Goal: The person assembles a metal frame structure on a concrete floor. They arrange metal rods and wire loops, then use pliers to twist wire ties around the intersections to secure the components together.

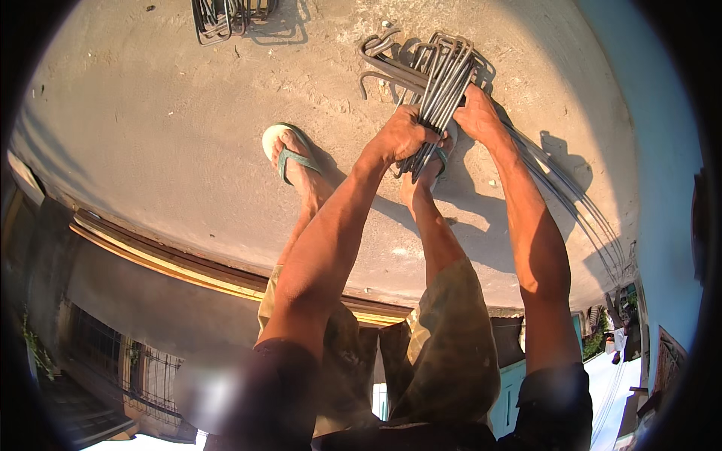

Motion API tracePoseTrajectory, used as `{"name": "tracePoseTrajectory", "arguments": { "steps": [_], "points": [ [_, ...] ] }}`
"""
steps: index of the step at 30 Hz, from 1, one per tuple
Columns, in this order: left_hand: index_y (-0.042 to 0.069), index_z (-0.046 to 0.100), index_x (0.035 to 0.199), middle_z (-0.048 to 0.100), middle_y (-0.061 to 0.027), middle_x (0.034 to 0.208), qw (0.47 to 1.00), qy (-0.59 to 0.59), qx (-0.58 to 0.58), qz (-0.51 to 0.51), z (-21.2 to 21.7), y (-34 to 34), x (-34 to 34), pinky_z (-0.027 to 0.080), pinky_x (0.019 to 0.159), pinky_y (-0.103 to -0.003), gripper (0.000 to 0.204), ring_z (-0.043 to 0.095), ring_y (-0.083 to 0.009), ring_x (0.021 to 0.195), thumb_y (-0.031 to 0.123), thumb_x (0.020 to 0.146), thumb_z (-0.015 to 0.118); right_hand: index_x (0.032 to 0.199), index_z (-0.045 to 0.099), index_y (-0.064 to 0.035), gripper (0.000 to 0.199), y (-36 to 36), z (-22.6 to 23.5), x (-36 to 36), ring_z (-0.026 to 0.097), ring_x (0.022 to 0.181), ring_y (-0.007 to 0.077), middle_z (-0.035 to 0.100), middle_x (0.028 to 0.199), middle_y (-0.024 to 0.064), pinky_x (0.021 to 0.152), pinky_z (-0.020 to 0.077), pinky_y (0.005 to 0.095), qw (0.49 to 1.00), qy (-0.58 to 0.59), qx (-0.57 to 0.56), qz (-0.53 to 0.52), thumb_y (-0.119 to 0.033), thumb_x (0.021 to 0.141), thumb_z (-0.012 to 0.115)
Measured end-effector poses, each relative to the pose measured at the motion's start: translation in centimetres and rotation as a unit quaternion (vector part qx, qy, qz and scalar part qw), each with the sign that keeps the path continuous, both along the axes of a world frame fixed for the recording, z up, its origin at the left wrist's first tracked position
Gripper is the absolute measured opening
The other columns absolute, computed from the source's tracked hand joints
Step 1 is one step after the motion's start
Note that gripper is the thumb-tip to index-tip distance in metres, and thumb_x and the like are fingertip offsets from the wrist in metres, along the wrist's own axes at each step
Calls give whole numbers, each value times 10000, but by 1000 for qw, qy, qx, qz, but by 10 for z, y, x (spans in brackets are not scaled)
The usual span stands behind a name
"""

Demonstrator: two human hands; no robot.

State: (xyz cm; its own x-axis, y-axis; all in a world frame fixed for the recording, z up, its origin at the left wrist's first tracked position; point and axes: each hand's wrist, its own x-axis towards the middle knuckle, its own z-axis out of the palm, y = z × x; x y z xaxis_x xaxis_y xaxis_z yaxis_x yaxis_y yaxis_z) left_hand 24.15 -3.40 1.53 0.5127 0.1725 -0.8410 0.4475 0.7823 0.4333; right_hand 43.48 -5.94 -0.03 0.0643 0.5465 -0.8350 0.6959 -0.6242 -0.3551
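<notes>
My left hand point(408, 135) is closed around the lower left side of a bundle of bent steel stirrups point(445, 86), its thumb across the rods. On the bundle's right side, my right hand point(478, 114) grips as well, with its fingers partly hidden behind the steel. The stirrups are stacked closely together and tilt, their upper ends leaning away to the right. Beneath and beyond them lie thicker bars with hooked ends point(391, 66). The bundle's lower end is over my right foot point(423, 180).
Another pile of stirrups point(226, 19) lies at the far left on the concrete floor point(180, 150). Long thin rods point(564, 188) stretch along the right, near a light blue wall point(639, 98). My left foot wears a sandal point(287, 154). Wooden planks point(173, 259) run along the floor's near edge.
</notes>
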Motion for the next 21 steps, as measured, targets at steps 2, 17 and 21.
{"name": "tracePoseTrajectory", "arguments": {
  "steps": [2, 17, 21],
  "points": [
    [-21, 703, 898, 705, -94, 820, 1000, -7, 0, 23, -1, 0, 1, 491, 703, -281, 246, 629, -150, 732, 54, 663, 712, 1168, 556, 31, 427, -15, 9, -3, 604, 1031, 345, 608, 1113, 258, 865, 482, 393, 982, -32, 172, -67, -60, 751, 554],
    [-31, 619, 1042, 665, -79, 921, 991, -80, 64, -81, -7, 1, -21, 476, 736, -291, 347, 614, -160, 826, 229, 817, 667, 1363, 345, 90, 988, -12, 15, -72, 453, 1248, 393, 404, 1346, 324, 1042, 385, 418, 881, 77, -20, -467, -431, 661, 805],
    [-46, 634, 982, 666, -77, 868, 988, -18, 99, -113, -12, 0, -26, 460, 674, -276, 243, 587, -143, 752, 159, 852, 633, 1336, 456, 20, 804, -13, 28, -66, 471, 1235, 397, 504, 1277, 310, 1029, 393, 426, 864, 107, -25, -491, -346, 701, 786]
  ]
}}
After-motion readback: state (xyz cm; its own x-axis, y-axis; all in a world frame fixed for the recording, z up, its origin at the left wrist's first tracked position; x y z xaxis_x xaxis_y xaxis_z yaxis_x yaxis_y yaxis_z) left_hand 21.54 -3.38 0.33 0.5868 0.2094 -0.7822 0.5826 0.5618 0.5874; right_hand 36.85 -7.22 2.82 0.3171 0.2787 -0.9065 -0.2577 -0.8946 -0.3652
